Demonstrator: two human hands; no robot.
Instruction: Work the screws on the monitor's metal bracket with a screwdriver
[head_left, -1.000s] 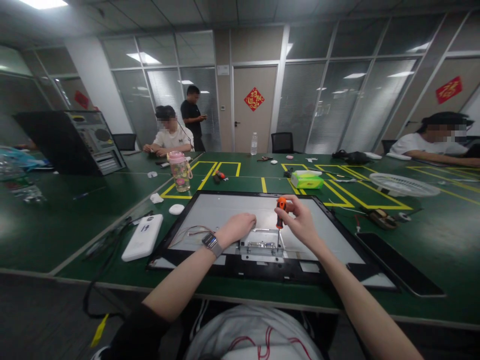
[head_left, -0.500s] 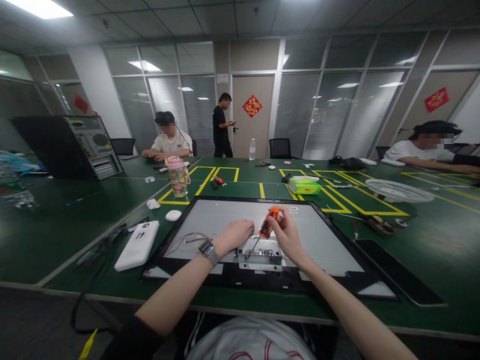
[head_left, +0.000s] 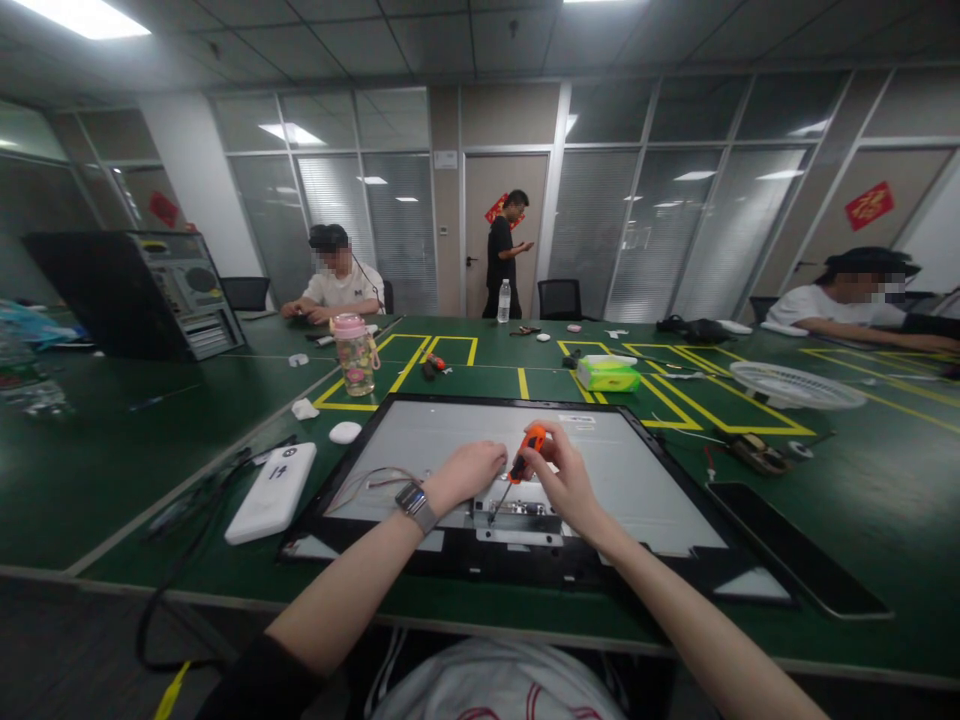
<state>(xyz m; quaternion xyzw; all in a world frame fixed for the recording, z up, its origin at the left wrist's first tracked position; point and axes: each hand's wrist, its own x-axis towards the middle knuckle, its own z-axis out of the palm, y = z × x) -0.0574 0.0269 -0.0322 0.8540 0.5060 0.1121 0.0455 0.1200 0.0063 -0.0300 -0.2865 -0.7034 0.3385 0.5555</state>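
Observation:
A flat display panel [head_left: 442, 425] with a black frame lies face-on before me on the table. On its near part sits a silver metal bracket [head_left: 517, 537]. My right hand [head_left: 566, 478] grips an orange and black screwdriver [head_left: 529, 448], which tilts with its tip down at the bracket's left part. My left hand [head_left: 474, 468], wearing a watch on the wrist, is at the bracket's upper left edge with fingers curled downward; what they hold, if anything, is hidden. Thin wires [head_left: 375, 480] lie on the panel left of that hand.
Left of the panel are a white power bank [head_left: 271, 492], a white round case [head_left: 345, 432] and a pink-lidded bottle [head_left: 355, 355]. A dark phone-like slab [head_left: 799, 548] lies at right. Beyond are a green tissue pack [head_left: 609, 374] and a white fan grille [head_left: 796, 384]. Other people are across the table.
The screwdriver handle and my right hand have shifted slightly left and down, the tip staying at the bracket. My left hand stays about in place. A standing person in the background has walked right.

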